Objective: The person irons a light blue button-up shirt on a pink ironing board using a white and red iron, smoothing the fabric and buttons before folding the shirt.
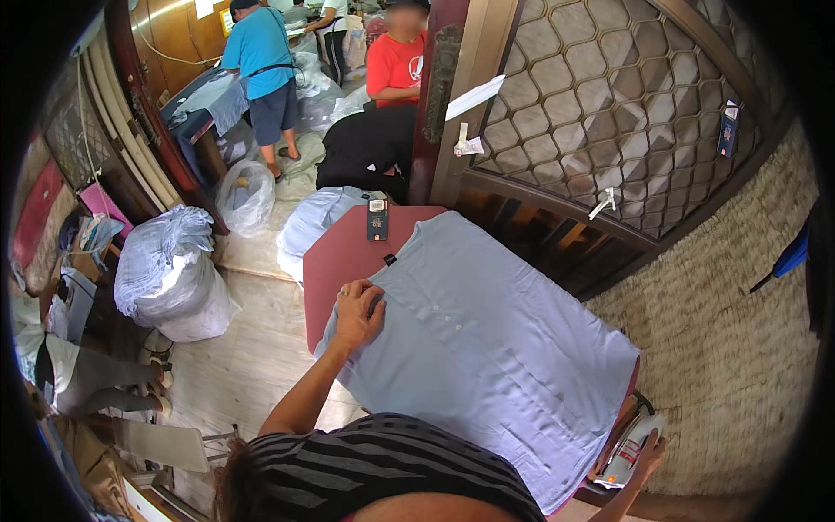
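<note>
A light blue buttoned shirt (513,322) lies spread over a red-covered ironing board (330,270), its dark neck label (390,259) near the far left end. My left hand (358,315) rests on the cloth close to that label, fingers stretched out and partly bent; a dark patch beside the fingertips is unclear. At the board's near right end, my right hand (648,456) is closed on the handle of a white iron (622,451) with a small orange light. The iron is at the rest past the shirt's hem. The right fingers show only in part.
A dark tag (377,221) lies on the board's far end. Light blue garments (326,222) are heaped beyond it. A metal grille door (609,104) stands close on the right. A bulging garment sack (178,274) sits at left. Several people, one in a blue shirt (261,56), are farther back.
</note>
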The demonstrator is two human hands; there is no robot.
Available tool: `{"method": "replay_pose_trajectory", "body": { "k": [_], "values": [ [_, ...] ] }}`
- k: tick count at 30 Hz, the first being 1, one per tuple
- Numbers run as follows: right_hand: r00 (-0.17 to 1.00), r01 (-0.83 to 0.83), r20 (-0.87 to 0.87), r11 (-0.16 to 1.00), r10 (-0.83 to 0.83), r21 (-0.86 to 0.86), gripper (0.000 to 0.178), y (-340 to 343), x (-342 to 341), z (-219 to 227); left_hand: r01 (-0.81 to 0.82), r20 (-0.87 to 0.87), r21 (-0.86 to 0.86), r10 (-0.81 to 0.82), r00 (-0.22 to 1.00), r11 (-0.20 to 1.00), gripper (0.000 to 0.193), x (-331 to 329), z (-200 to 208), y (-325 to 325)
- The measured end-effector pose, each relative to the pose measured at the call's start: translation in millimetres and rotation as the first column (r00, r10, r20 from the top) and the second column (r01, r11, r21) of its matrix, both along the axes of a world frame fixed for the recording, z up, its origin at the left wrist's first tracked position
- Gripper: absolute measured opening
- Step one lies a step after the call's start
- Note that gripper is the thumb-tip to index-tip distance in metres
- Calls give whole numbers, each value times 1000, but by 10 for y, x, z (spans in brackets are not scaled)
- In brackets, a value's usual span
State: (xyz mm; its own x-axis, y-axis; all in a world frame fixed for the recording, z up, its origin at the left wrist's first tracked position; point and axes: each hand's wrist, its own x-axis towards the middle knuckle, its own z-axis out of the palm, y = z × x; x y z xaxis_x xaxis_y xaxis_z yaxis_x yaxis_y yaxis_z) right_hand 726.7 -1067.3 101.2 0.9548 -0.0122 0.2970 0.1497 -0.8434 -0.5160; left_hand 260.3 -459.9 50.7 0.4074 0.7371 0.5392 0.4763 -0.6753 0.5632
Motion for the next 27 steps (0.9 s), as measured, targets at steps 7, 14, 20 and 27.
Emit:
{"method": "replay_pose_trajectory", "body": {
  "k": [7,14,20,27],
  "values": [
    [883,-118,439,984,166,-133,55,1255,-1105,157,9,1,-29,-9,1000,1000,24,-103,-22,3],
    [804,-536,331,843,494,42,56,2911,-2453,-201,72,20,-37,-71,997,997,32,-125,-15,-6],
    [778,-609,174,793,603,-22,56,3496,-2976,-510,145,-54,-56,-148,987,988,36,-203,7,4],
    [783,-549,218,812,582,-197,49,3562,-3110,-603,258,-167,-17,-257,952,966,37,-239,46,205]
  ]
}}
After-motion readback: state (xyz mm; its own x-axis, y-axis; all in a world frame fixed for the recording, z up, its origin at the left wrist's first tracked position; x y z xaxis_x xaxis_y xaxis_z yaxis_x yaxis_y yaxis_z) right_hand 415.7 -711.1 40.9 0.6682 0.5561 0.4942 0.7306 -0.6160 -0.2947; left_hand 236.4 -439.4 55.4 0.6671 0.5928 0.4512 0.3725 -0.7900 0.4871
